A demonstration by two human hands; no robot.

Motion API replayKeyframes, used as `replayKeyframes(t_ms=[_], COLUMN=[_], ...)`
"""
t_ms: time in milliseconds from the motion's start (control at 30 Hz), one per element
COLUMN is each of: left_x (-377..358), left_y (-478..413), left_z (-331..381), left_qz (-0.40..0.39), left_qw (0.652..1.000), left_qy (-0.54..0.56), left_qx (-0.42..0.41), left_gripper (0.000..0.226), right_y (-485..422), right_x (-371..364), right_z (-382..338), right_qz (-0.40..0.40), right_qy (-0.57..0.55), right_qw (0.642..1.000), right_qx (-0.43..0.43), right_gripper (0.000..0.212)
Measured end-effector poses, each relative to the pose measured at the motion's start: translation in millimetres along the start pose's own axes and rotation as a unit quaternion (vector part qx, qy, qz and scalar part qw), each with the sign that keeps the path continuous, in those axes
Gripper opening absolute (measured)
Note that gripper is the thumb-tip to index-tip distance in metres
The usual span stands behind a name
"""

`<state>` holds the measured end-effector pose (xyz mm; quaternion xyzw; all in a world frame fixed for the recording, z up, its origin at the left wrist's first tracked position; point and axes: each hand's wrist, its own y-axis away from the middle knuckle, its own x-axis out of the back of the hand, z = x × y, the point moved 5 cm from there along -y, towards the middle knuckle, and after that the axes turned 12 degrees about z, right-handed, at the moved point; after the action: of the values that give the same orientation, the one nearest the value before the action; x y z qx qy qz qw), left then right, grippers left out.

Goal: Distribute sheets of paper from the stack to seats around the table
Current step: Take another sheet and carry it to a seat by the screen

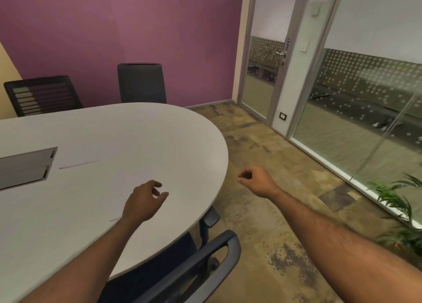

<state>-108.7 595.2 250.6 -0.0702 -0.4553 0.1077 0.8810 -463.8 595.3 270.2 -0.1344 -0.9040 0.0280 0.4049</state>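
Your left hand hovers loosely curled and empty over the table, on a faint sheet. Another sheet lies at ten o'clock. Your right hand, loosely curled, hangs empty over carpet. At six o'clock, a chair crowds the table edge.

One white sheet lies flat on the pale oval table, left of centre, just beside a grey hatch. A second sheet, barely distinguishable, lies nearer, partly under the left hand.

Both hands outstretched, loosely curled
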Motion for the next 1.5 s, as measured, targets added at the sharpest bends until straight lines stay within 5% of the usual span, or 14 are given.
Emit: replayKeyframes(t_ms=[367, 1500], left_x=[-76.2, -270.1], left_y=[-84.3, -355.4], left_z=[55.4, 197.6], left_qz=[0.013, 0.112], left_qw=[1.0, 0.976], left_qy=[-0.017, -0.07], left_qx=[0.021, 0.173], left_gripper=[0.038, 0.035], right_y=[-99.6, -579.5], right_x=[14.8, -4.8], right_z=[76.0, 142.3], right_qz=[-0.01, -0.186], right_qy=[-0.046, -0.078], right_qw=[0.999, 0.968], right_qx=[-0.019, 0.148], right_gripper=[0.009, 0.005])
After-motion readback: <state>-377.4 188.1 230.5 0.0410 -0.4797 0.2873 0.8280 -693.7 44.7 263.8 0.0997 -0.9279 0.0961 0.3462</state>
